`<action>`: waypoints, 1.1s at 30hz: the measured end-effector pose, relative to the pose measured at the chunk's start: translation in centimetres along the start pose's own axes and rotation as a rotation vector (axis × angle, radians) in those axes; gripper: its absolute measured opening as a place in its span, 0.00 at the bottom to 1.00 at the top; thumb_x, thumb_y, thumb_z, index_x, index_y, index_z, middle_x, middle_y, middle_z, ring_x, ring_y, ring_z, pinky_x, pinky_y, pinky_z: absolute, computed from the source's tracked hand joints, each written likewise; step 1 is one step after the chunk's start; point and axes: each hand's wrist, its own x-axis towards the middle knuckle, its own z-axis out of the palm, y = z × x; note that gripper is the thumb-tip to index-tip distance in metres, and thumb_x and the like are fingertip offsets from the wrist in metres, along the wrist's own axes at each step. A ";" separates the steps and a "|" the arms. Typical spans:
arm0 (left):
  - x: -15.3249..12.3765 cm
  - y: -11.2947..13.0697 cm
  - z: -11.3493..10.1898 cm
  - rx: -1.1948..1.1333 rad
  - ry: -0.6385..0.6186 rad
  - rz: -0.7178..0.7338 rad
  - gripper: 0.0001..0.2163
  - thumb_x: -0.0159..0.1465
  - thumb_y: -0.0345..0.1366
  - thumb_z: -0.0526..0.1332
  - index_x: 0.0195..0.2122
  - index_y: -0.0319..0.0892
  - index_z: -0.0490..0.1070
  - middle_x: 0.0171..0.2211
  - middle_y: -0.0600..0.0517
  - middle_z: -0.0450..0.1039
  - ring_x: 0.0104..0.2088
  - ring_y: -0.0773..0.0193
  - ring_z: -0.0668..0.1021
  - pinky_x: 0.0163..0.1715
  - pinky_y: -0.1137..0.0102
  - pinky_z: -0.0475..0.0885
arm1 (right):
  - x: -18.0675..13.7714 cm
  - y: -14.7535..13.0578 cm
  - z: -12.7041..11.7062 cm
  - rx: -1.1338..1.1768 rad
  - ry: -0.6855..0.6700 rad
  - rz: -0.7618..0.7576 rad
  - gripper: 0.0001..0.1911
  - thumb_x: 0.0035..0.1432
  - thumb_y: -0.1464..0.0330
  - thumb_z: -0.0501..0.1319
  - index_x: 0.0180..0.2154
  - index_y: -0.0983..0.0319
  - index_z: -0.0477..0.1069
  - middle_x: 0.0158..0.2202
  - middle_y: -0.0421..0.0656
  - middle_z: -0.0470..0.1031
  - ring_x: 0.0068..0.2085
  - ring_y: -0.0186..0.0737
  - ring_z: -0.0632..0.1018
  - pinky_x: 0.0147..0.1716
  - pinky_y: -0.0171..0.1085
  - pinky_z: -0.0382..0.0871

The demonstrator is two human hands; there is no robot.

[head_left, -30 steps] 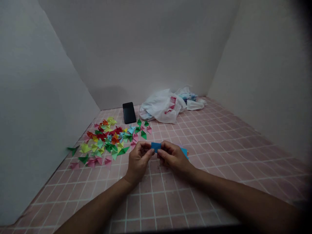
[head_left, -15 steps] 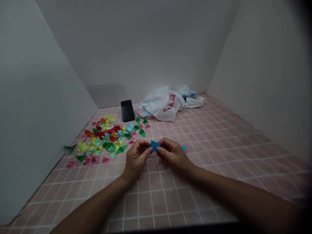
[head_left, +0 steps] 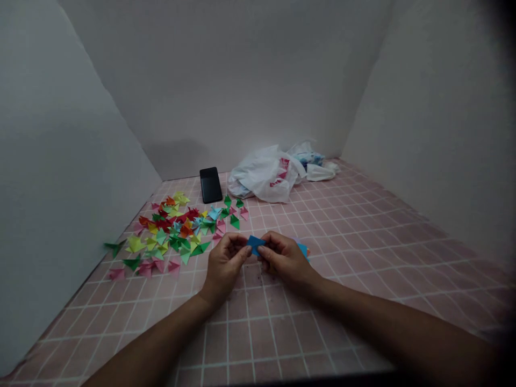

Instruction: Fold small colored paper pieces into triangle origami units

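My left hand [head_left: 226, 263] and my right hand [head_left: 284, 259] pinch a small piece of blue paper [head_left: 255, 244] between their fingertips, just above the mat. The paper is angled and looks partly folded. Behind my right hand, a second blue paper piece [head_left: 303, 250] with an orange edge shows, mostly hidden by my fingers. To the left of my left hand lies a loose spread of small folded origami paper triangles [head_left: 173, 231] in green, pink, yellow, red and light blue.
The pink grid-patterned mat [head_left: 342, 258] is bounded by white walls [head_left: 80, 134] on the left, back and right. A black smartphone [head_left: 210, 185] lies at the back, beside a white plastic bag [head_left: 266, 174] and a crumpled white bundle [head_left: 310, 164].
The blue paper has turned from a flat-looking strip to an angled, smaller shape between my fingertips. The whole view has shifted slightly with my head.
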 end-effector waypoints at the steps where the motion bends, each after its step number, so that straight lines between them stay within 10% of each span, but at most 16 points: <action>1: 0.0 0.0 0.0 0.001 -0.009 0.002 0.08 0.55 0.33 0.69 0.34 0.40 0.73 0.29 0.54 0.74 0.30 0.66 0.76 0.33 0.72 0.72 | 0.0 0.0 0.0 -0.004 0.002 0.002 0.09 0.55 0.63 0.63 0.31 0.60 0.66 0.23 0.35 0.68 0.20 0.29 0.68 0.18 0.30 0.58; 33: 0.1 -0.2 0.0 -0.303 -0.188 -0.245 0.15 0.52 0.33 0.73 0.41 0.40 0.79 0.37 0.49 0.81 0.34 0.64 0.80 0.40 0.68 0.74 | -0.2 -1.0 -0.4 0.080 0.042 -0.061 0.11 0.57 0.65 0.63 0.41 0.59 0.66 0.22 0.33 0.69 0.22 0.31 0.72 0.25 0.34 0.65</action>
